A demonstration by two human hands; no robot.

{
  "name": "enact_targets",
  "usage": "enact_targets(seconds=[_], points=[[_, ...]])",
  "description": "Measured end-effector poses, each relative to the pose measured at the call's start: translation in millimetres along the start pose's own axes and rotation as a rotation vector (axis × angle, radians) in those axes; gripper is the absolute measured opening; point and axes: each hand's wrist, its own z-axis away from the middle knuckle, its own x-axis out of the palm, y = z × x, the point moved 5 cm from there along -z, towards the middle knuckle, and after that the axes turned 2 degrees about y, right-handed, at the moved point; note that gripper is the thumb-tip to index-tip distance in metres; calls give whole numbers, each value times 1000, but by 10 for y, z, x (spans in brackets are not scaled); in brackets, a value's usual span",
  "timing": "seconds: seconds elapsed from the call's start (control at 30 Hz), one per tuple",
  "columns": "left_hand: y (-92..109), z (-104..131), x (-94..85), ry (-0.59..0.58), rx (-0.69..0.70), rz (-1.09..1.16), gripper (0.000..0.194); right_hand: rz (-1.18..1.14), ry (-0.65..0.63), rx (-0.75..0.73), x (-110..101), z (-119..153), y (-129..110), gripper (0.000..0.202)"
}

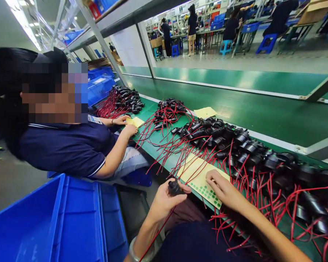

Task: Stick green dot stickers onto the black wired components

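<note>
My left hand [164, 202] is closed around a small black motor-like part [175, 187], held up in front of the table's edge. A red wire [164, 226] from it hangs down past my wrist. To the right, my right hand [225, 189] is over a pale yellow sticker sheet [193, 169] with rows of green round stickers [207, 191] on its lower part. Its fingers are curled with thumb and forefinger close together; whatever is between them is too small to make out. Similar black parts [248, 140] with red wires lie heaped behind the sheet.
A co-worker [62, 145] sits at my left, both hands on another yellow sheet [135, 121]. More black parts [169, 112] and a yellow sheet [205, 112] lie along the green table [158, 145]. Blue bins [79, 218] stand at lower left; shelf posts [144, 51] rise behind.
</note>
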Motion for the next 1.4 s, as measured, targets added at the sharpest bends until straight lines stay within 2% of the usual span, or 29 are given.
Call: enact_targets(seconds=[0.13,0.27,0.43,0.6,0.8,1.07,1.4], points=[[44,32,97,-65,-11,-102,39,-38,1,-24,-189,-32,-189,18],[12,37,114,-38,-36,-35,54,56,46,23,-117,32,-80,14],[-93,74,38,-24,-44,-37,34,194,44,61,235,200,96,15],[-114,102,-49,29,-9,-131,37,292,42,53,424,267,119,15],[-110,127,-33,4,3,-123,46,337,11,26,425,237,144,12],[-81,138,3,-29,14,-192,34,362,-11,14,462,192,163,14],[-45,143,30,-23,47,-145,34,129,24,31,314,190,228,16]])
